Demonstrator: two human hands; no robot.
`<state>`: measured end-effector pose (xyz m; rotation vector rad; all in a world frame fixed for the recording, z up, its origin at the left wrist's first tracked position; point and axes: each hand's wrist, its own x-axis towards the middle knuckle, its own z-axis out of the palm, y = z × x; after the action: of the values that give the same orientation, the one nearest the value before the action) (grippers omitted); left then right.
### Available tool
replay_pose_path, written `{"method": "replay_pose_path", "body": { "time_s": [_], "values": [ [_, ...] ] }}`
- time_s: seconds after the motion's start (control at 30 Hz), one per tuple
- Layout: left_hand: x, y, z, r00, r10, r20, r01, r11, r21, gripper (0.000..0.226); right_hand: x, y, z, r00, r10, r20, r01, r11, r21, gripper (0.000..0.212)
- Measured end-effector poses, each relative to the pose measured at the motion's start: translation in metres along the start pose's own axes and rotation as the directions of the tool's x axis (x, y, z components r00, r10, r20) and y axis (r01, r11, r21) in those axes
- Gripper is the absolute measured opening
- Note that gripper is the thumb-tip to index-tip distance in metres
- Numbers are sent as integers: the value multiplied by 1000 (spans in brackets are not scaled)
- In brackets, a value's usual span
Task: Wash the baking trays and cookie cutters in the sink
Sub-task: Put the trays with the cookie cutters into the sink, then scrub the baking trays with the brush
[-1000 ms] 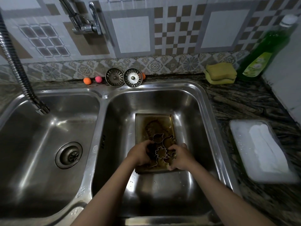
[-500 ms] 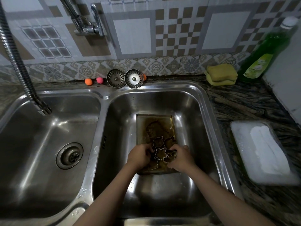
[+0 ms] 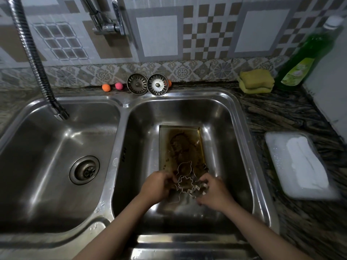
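Observation:
A greasy, brown-stained baking tray (image 3: 181, 139) lies flat in the right basin of the double steel sink (image 3: 242, 128). Several metal cookie cutters (image 3: 185, 182) sit bunched on the tray's near end. My left hand (image 3: 156, 186) grips the bunch from the left, fingers curled round the cutters. From the right, my right hand (image 3: 213, 190) holds cutters too, fingers curled on them. The tray's near edge is hidden under both hands.
A flexible tap hose (image 3: 35, 59) hangs over the left basin with its drain (image 3: 84, 169). Two strainers (image 3: 147, 84) and small coloured balls (image 3: 112, 86) stand behind the sink. Yellow sponges (image 3: 256, 80), a green soap bottle (image 3: 308, 53) and a white tray (image 3: 298, 166) occupy the right counter.
Both hands stay on the cookie cutters and have gathered them slightly closer together; the tray has not moved.

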<state>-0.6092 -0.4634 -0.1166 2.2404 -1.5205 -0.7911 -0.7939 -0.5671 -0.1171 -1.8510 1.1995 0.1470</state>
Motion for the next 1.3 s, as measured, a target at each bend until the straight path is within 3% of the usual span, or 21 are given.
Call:
{"method": "replay_pose_path", "body": {
  "time_s": [0.3, 0.4, 0.47, 0.53, 0.63, 0.83, 1.03, 1.17, 1.3],
  "values": [
    [-12, -2, 8, 946, 73, 317, -148, 964, 219, 28, -16, 10, -9, 945, 119, 305, -90, 990, -107, 36],
    [-9, -7, 6, 917, 79, 392, -168, 966, 197, 33, -12, 11, -16, 949, 132, 285, -111, 990, -88, 23],
    [-7, -9, 7, 948, 80, 307, -119, 987, 109, 34, -5, 11, -22, 975, 116, 190, -108, 993, -53, 14],
    [-4, -12, 9, 995, 26, 95, -29, 999, 25, 30, 6, 11, -27, 993, 92, 70, -90, 996, -30, 14],
    [7, -17, 12, 986, -126, -105, 125, 992, -22, 41, 25, 8, -29, 995, 78, -57, -76, 996, 44, 18],
    [30, -19, 16, 939, -319, -128, 291, 937, -193, 41, 56, 2, -18, 994, 87, -64, -76, 984, 159, 51],
    [39, -22, 13, 894, -397, -208, 334, 900, -280, 34, 66, -3, 0, 993, 106, -44, -91, 964, 249, 48],
    [43, -15, 7, 896, -360, -261, 244, 889, -388, 28, 67, -6, 5, 992, 116, -58, -94, 951, 294, 43],
    [46, -6, -4, 924, -295, -243, 138, 850, -508, 38, 66, -9, 0, 988, 130, -85, -87, 915, 394, 43]
  ]
}}
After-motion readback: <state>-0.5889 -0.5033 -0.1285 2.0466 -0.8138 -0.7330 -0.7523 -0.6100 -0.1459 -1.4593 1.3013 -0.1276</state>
